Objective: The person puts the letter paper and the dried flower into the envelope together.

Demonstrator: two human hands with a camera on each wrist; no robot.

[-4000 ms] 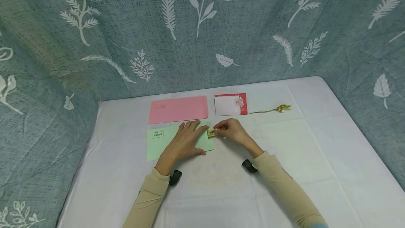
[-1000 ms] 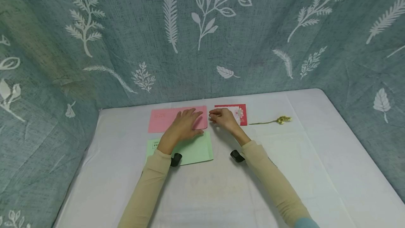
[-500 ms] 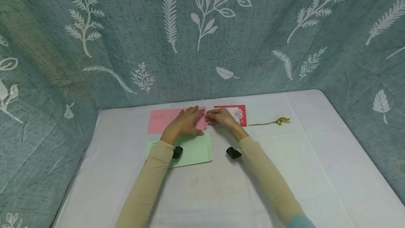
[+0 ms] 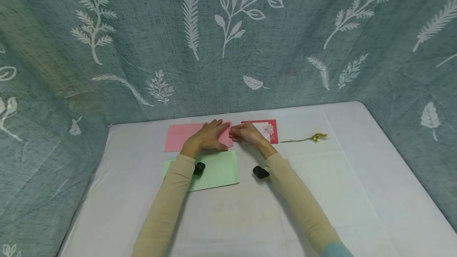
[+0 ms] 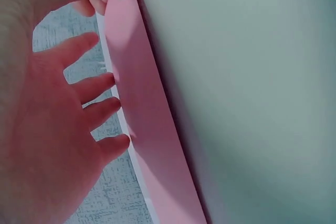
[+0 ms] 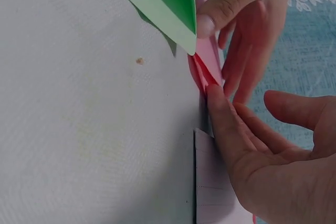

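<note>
The pink envelope (image 4: 180, 135) lies flat at the back of the table. My left hand (image 4: 207, 138) is over its right half, fingers spread and thumb toward the near edge. At the envelope's right end is my right hand (image 4: 249, 133). In the right wrist view, the index fingertip of my right hand (image 6: 283, 163) touches the end of the pink envelope (image 6: 202, 74), which gapes slightly; the thumb stands apart from it. The left wrist view has the fingers of my left hand (image 5: 58, 124) beside the pink envelope (image 5: 139, 98). Nearer me lies a green envelope (image 4: 217, 169), partly under my left forearm.
A red card with a white floral front (image 4: 270, 129) lies right of the pink envelope, partly behind my right hand. Farther right is a thin-stemmed sprig with yellowish flowers (image 4: 317, 137). A patterned grey-green curtain (image 4: 200, 86) borders the white-covered table (image 4: 242, 217).
Both hands have moved from the green envelope to the pink one. The yellowish flower piece at the green envelope's end is out of sight. Lately my right hand slid left onto the pink end.
</note>
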